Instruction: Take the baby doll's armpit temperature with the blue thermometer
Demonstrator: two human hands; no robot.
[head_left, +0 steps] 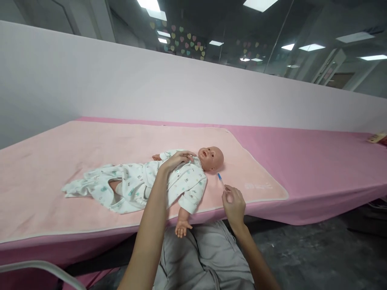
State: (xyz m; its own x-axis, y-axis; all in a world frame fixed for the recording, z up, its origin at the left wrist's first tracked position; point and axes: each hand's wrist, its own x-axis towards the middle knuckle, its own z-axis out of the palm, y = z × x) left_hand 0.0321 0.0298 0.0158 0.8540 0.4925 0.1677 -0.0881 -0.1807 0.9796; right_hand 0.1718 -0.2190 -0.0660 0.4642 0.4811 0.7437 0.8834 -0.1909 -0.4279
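A baby doll (211, 159) lies on its back on a peach mat, its head to the right and its mouth parted. It wears a white printed garment (187, 179) that trails off to the left. My left hand (179, 158) lies over the doll's upper chest near the collar, fingers stretched across the cloth. Between the thumb and fingers of my right hand (234, 201) is a thin whitish stick with a blue tip (220, 177). Its tip points up toward the doll's head, a little apart from it. One doll arm (183, 222) hangs over the table's front edge.
The peach mat (121, 137) lies on a pink table cover (296, 161). A white wall (181, 88) with dark glass above it runs behind. A small yellowish item (376, 138) sits at the far right. A pale curved bar (36, 264) is at lower left.
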